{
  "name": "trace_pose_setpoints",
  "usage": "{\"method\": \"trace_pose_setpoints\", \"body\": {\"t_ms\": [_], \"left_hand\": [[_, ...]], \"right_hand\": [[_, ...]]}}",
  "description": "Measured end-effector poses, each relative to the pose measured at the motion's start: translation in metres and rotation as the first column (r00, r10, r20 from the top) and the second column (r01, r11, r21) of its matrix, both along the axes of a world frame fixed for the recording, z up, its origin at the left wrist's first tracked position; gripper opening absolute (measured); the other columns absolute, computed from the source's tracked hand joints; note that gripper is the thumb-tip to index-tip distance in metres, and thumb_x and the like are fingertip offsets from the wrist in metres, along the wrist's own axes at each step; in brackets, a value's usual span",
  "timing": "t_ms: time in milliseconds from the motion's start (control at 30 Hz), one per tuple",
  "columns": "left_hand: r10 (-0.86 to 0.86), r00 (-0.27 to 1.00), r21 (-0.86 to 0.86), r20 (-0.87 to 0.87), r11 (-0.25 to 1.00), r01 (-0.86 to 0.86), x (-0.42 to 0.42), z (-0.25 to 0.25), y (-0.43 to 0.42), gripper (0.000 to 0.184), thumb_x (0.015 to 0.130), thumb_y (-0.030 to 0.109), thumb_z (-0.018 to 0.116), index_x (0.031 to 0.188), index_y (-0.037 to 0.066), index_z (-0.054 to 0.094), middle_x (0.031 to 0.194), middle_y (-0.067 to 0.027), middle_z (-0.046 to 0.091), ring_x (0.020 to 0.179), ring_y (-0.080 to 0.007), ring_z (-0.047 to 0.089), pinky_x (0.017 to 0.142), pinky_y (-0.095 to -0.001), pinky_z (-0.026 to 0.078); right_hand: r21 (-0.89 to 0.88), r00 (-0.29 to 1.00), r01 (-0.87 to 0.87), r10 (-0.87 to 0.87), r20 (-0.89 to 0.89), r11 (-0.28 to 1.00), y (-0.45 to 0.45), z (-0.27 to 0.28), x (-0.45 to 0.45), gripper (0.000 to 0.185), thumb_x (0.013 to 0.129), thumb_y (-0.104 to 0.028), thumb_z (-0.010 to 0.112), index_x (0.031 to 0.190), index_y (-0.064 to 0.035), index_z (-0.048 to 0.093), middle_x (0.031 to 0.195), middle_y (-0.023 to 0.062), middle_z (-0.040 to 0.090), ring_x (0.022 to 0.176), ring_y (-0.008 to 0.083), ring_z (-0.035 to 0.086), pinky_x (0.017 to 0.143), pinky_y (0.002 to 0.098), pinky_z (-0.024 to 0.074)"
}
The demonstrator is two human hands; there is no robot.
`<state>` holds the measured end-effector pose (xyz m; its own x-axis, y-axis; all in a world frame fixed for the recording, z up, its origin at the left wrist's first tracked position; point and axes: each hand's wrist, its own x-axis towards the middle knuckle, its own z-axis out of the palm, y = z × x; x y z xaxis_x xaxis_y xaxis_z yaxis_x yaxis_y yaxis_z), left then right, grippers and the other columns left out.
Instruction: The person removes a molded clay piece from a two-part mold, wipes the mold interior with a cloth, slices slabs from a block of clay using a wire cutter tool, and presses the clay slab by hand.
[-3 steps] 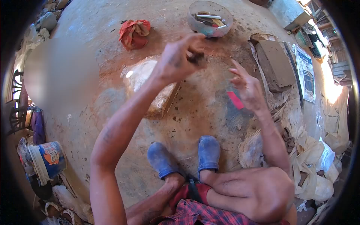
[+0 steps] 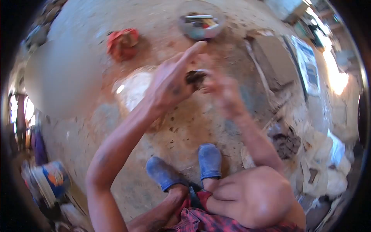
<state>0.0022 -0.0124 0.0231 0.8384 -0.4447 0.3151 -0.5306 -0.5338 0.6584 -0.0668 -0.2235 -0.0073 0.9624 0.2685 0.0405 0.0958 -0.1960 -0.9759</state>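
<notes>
A dark brown lump [image 2: 196,78], which looks like wet clay, is between my two hands above the floor. My left hand [image 2: 172,79] is closed around its left side with the index finger stretched out past it. My right hand [image 2: 226,94] is smeared by motion. Its fingers appear curled close to the lump's right side, and I cannot tell whether they grip it. Below my left hand and forearm lies a pale block [image 2: 135,87] on the floor, partly covered by them.
Ahead stands a clear round tub [image 2: 201,34] holding several tools. To its left lies a crumpled red cloth [image 2: 123,44]. A brown clay block [image 2: 276,58] rests on the right, beside a printed bag [image 2: 307,69]. Plastic sheets [image 2: 324,170] and a bucket [image 2: 56,179] flank my legs.
My right hand has moved left and in to the dark lump; the hands were apart before. A pink strip seen near my right hand no longer shows. The view has shifted slightly.
</notes>
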Motion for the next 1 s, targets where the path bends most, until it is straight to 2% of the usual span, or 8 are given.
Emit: {"method": "trace_pose_setpoints", "body": {"t_ms": [67, 300, 433, 533, 667, 767, 833, 1000], "left_hand": [[-0.026, 1.0, 0.033, -0.011, 0.999, 0.027, -0.012, 0.009, -0.014, 0.103, 0.068, -0.007, 0.069, 0.161, 0.018, 0.033, 0.12, -0.0226, 0.061, 0.109, -0.0446, 0.06, 0.091, -0.0492, 0.05], [-0.258, 0.95, 0.444, -0.178, 0.84, 0.312, -0.001, 0.01, 0.039, 0.108, 0.065, 0.008, 0.087, 0.159, 0.01, 0.035, 0.167, -0.0192, 0.03, 0.152, -0.0448, 0.03, 0.124, -0.0524, 0.03], [0.107, 0.99, 0.36, -0.088, 0.93, -0.069, 0.017, -0.067, 0.172, 0.096, 0.082, 0.017, 0.083, 0.162, 0.006, 0.032, 0.166, -0.0138, 0.036, 0.153, -0.0324, 0.033, 0.124, -0.0508, 0.028], [0.65, 0.683, 0.064, -0.333, 0.739, -0.671, 0.016, -0.176, 0.315, 0.077, 0.098, 0.046, 0.065, 0.159, 0.009, 0.036, 0.162, -0.0148, 0.04, 0.15, -0.033, 0.037, 0.122, -0.0563, 0.03], [0.464, 0.011, 0.132, -0.886, 0.274, -0.953, -0.019, -0.202, 0.282, 0.079, 0.1, 0.062, 0.056, 0.157, 0.01, 0.04, 0.156, -0.0141, 0.047, 0.143, -0.0326, 0.045, 0.118, -0.056, 0.037], [-0.027, 0.313, -0.298, -0.949, 0.386, -0.873, -0.043, -0.255, 0.275, 0.071, 0.1, 0.061, 0.056, 0.15, 0.01, 0.047, 0.148, -0.0108, 0.053, 0.134, -0.0297, 0.053, 0.112, -0.0459, 0.046], [0.074, 0.346, -0.294, -0.935, 0.381, -0.877, -0.03, -0.233, 0.242, 0.066, 0.102, 0.053, 0.057, 0.148, 0.006, 0.049, 0.146, -0.013, 0.058, 0.128, -0.028, 0.059, 0.108, -0.0438, 0.051], [0.139, 0.321, -0.262, -0.937, 0.329, -0.907, -0.014, -0.178, 0.191, 0.07, 0.099, 0.049, 0.064, 0.149, 0.003, 0.05, 0.143, -0.0145, 0.061, 0.127, -0.0288, 0.061, 0.109, -0.0432, 0.05]], "right_hand": [[0.202, 0.995, 0.065, -0.08, 0.067, 0.977, 0.038, -0.017, 0.028, 0.042, 0.103, -0.018, 0.063, 0.141, -0.0024, 0.055, 0.103, 0.0174, 0.075, 0.086, 0.0262, 0.073, 0.077, 0.0416, 0.056], [0.135, 0.905, 0.388, -0.404, 0.13, 0.912, -0.015, -0.037, 0.036, 0.041, 0.094, -0.036, 0.077, 0.115, -0.0028, 0.066, 0.091, 0.0198, 0.073, 0.082, 0.0292, 0.074, 0.072, 0.0406, 0.0567], [-0.067, 0.657, 0.745, -0.713, 0.247, 0.663, -0.123, -0.023, 0.02, 0.033, 0.089, -0.03, 0.084, 0.104, -0.005, 0.068, 0.092, 0.0116, 0.076, 0.081, 0.0199, 0.075, 0.068, 0.0334, 0.0571], [-0.341, 0.289, 0.936, -0.741, 0.606, 0.086, -0.212, 0.011, -0.032, 0.031, 0.095, -0.029, 0.077, 0.113, -0.004, 0.07, 0.1, 0.0113, 0.075, 0.09, 0.0192, 0.071, 0.079, 0.034, 0.0562], [-0.088, -0.07, 0.961, -0.537, 0.841, -0.263, -0.33, 0.034, -0.122, 0.029, 0.103, -0.027, 0.066, 0.115, -0.0005, 0.066, 0.097, 0.0122, 0.074, 0.085, 0.0213, 0.069, 0.077, 0.0358, 0.0549], [-0.513, 0.077, 0.695, -0.657, 0.75, -0.504, -0.389, -0.02, -0.191, 0.037, 0.106, -0.036, 0.059, 0.109, 0.0008, 0.065, 0.102, 0.0182, 0.073, 0.095, 0.031, 0.07, 0.086, 0.0419, 0.0523], [-0.815, 0.394, 0.491, -0.756, 0.522, -0.307, -0.392, -0.098, -0.229, 0.063, 0.104, -0.047, 0.056, 0.144, 0.0019, 0.053, 0.14, 0.0269, 0.06, 0.131, 0.0412, 0.056, 0.11, 0.049, 0.0431], [-0.859, 0.436, 0.419, -0.765, 0.475, -0.294, -0.371, -0.081, -0.213, 0.067, 0.104, -0.046, 0.057, 0.147, 0.0047, 0.049, 0.152, 0.0293, 0.047, 0.137, 0.0426, 0.051, 0.115, 0.0475, 0.0403]]}}
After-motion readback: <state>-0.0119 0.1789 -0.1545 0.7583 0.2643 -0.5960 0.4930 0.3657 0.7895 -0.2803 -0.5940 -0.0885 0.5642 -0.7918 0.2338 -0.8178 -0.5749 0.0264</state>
